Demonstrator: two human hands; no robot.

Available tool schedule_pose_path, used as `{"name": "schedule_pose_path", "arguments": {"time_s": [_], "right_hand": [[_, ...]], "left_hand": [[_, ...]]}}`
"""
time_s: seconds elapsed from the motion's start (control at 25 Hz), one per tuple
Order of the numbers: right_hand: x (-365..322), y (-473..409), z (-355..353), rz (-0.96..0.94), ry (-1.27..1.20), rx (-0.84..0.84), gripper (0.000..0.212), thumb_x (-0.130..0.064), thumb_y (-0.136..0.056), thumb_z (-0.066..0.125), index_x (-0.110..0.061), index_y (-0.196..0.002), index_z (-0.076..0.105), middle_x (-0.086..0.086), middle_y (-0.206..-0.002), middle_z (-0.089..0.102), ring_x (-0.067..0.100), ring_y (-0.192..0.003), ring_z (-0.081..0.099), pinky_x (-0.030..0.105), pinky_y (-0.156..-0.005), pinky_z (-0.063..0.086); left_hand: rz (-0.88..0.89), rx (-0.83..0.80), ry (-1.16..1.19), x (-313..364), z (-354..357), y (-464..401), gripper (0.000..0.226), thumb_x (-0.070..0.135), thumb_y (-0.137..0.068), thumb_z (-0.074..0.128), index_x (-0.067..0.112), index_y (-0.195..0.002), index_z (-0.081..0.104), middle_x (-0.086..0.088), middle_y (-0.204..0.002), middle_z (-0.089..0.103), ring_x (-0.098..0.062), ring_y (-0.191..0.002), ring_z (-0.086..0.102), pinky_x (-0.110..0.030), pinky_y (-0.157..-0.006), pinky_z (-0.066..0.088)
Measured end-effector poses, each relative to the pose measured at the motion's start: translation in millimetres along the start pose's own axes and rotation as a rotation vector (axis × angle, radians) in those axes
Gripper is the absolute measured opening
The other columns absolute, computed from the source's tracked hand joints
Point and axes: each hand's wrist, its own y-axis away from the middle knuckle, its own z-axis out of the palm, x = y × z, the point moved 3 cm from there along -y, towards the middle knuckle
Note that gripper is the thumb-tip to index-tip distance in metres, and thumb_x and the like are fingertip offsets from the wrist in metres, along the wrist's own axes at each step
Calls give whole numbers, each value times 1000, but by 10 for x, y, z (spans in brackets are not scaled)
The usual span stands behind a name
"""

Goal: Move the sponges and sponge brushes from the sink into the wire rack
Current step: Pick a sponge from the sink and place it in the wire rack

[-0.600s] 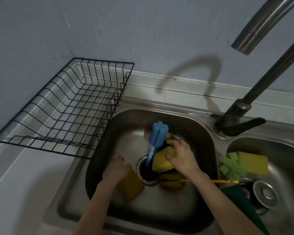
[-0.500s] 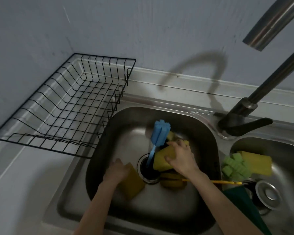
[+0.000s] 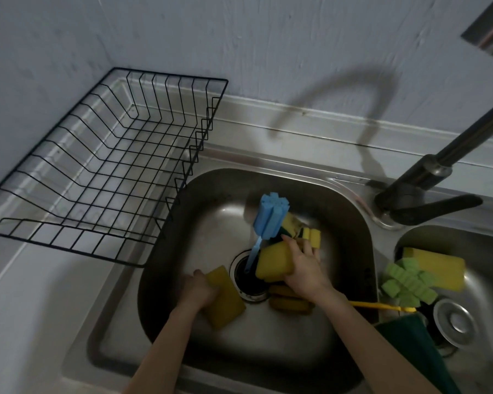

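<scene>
In the left sink basin (image 3: 211, 223), my left hand (image 3: 198, 290) grips a dark yellow sponge (image 3: 225, 300) lying on the bottom, left of the drain (image 3: 249, 280). My right hand (image 3: 303, 268) holds a brighter yellow sponge (image 3: 273, 261) over the drain. A blue sponge brush (image 3: 271, 216) leans with its handle into the drain. More yellow sponges lie behind my right hand (image 3: 313, 237) and under my wrist (image 3: 288, 304). The black wire rack (image 3: 97, 172) stands on the counter at the left with nothing in it.
The right basin holds a green sponge brush (image 3: 404, 281) with a yellow handle, a yellow sponge (image 3: 439, 264), a dark green cloth (image 3: 410, 342) and a metal drain plug (image 3: 457, 318). The faucet (image 3: 427, 180) rises between the basins. A wall runs behind.
My left hand has closed on the dark yellow sponge and tilted it up. My right hand has taken a firmer hold of the bright yellow sponge. The view has shifted slightly.
</scene>
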Motion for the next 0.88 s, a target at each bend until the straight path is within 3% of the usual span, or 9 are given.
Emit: {"name": "schedule_pose_path", "arguments": {"time_s": [0.2, 0.36, 0.44, 0.52, 0.76, 0.88], "right_hand": [[-4, 102, -13, 18, -97, 22, 89, -17, -79, 65, -32, -146, 8, 7, -149, 19, 33, -137, 21, 46, -114, 25], [0, 230, -70, -12, -172, 81, 90, -21, -78, 67, -30, -146, 8, 8, -150, 17, 32, -138, 24, 46, -115, 26], [-11, 315, -142, -31, -233, 119, 90, -22, -78, 67, -29, -146, 9, 8, -149, 15, 33, -137, 25, 47, -115, 28], [-21, 412, -225, -61, -283, 147, 88, -21, -79, 67, -28, -146, 11, 9, -146, 17, 33, -135, 28, 45, -113, 30], [-71, 796, -462, -183, -387, 246, 84, -19, -80, 64, -27, -146, 12, 10, -141, 21, 30, -128, 38, 41, -111, 36], [-107, 1012, -547, -261, -431, 297, 88, -22, -80, 66, -22, -147, 9, 9, -143, 22, 27, -131, 35, 37, -111, 33]], "left_hand": [[34, -21, 84, 25, 29, 145, 54, 26, -81, 62, 10, -126, 38, -20, -136, 31, -34, -119, 44, -33, -95, 42], [133, -5, 142, 102, -23, 256, 41, 27, -71, 66, 17, -102, 41, -19, -124, 51, -35, -110, 52, -38, -92, 48], [178, 53, 167, 159, -107, 344, 39, 24, -71, 66, 19, -97, 39, -20, -120, 53, -35, -107, 53, -38, -87, 48], [223, 121, 179, 207, -208, 467, 39, 19, -76, 65, 18, -107, 42, -17, -121, 51, -32, -109, 51, -37, -85, 44], [373, 304, 259, 265, -496, 1029, 56, 22, -78, 66, 14, -126, 37, -15, -130, 44, -33, -120, 43, -47, -103, 39], [441, 396, 324, 237, -544, 1400, 57, 24, -80, 64, 12, -128, 37, -14, -129, 45, -29, -116, 45, -37, -96, 42]]}}
